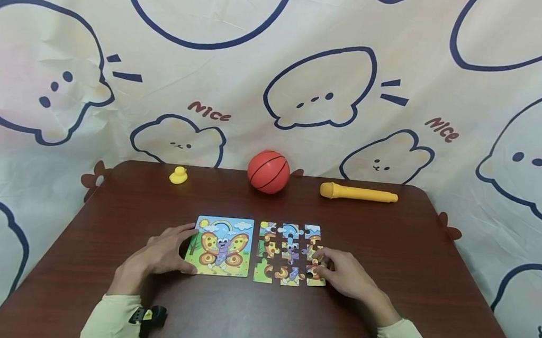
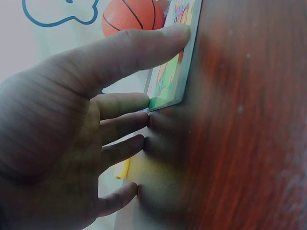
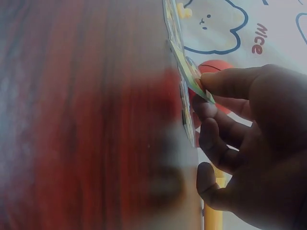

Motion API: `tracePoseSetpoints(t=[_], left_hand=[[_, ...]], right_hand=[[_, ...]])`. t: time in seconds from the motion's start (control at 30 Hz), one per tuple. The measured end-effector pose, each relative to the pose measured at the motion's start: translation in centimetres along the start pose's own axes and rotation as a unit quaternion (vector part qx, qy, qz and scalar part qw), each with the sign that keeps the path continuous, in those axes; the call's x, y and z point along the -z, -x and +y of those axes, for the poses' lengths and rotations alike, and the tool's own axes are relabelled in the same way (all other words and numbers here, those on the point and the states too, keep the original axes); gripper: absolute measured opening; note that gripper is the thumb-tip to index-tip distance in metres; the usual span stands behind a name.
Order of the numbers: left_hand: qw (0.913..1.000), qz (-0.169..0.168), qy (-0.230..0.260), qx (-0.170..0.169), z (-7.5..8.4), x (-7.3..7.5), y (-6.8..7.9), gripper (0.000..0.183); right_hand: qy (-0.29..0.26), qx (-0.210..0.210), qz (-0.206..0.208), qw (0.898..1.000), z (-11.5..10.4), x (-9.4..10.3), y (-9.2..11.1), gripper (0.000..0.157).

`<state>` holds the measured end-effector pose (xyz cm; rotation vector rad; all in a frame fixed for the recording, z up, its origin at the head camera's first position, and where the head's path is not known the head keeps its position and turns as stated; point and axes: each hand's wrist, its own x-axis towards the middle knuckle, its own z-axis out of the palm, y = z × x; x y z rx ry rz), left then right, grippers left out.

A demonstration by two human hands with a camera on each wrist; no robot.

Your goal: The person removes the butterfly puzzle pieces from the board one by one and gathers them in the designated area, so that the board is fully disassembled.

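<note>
A square butterfly picture board [image 1: 219,247] lies flat on the table. My left hand [image 1: 166,251] touches it at the left, thumb at the near corner and a finger higher along the edge; its fingers look fairly straight in the left wrist view. Right of the board, several jigsaw pieces [image 1: 291,253] lie in loose rows with gaps between them. My right hand [image 1: 346,273] is at their right side. Between thumb and fingers it pinches a puzzle piece [image 3: 189,76], which is tilted up from the others in the right wrist view. The fingers partly cover the right column.
Along the table's far edge stand a yellow rubber duck [image 1: 178,175], a small orange basketball [image 1: 268,172] and a yellow microphone-shaped stick [image 1: 359,193]. Behind them hangs a white cloth [image 1: 244,82] with cartoon outlines. The dark wooden table [image 1: 249,321] reaches toward me.
</note>
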<state>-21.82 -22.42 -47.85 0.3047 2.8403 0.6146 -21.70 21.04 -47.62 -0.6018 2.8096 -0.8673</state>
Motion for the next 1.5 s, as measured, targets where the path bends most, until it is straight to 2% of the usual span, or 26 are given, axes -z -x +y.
tracePoseSetpoints(t=[0.3, 0.63, 0.87, 1.2, 1.33, 1.5], left_hand=[[1.0000, 0.000, 0.003, 0.002, 0.12, -0.02, 0.04, 0.099], [1.0000, 0.000, 0.005, 0.000, 0.12, 0.08, -0.03, 0.098], [0.9999, -0.003, 0.010, 0.000, -0.05, -0.05, 0.14, 0.099], [0.9995, -0.004, 0.031, -0.007, -0.73, 0.09, 0.14, 0.091], [0.9995, 0.011, 0.030, 0.004, -0.71, -0.12, 0.23, 0.084], [0.9980, 0.056, 0.017, 0.024, 0.10, -0.79, 0.05, 0.077]], right_hand=[[0.043, -0.027, -0.006, 0.999, 0.17, -0.17, 0.16, 0.020], [0.071, -0.022, 0.011, 0.997, 0.23, -0.30, 0.15, 0.021], [0.070, -0.017, 0.021, 0.997, 0.32, -0.43, 0.23, 0.019], [0.069, -0.043, 0.024, 0.996, 0.02, -0.61, 0.04, 0.021], [0.062, -0.042, 0.031, 0.997, 0.06, -0.60, 0.13, 0.022], [0.070, -0.074, 0.047, 0.994, 0.48, -0.47, 0.39, 0.029]])
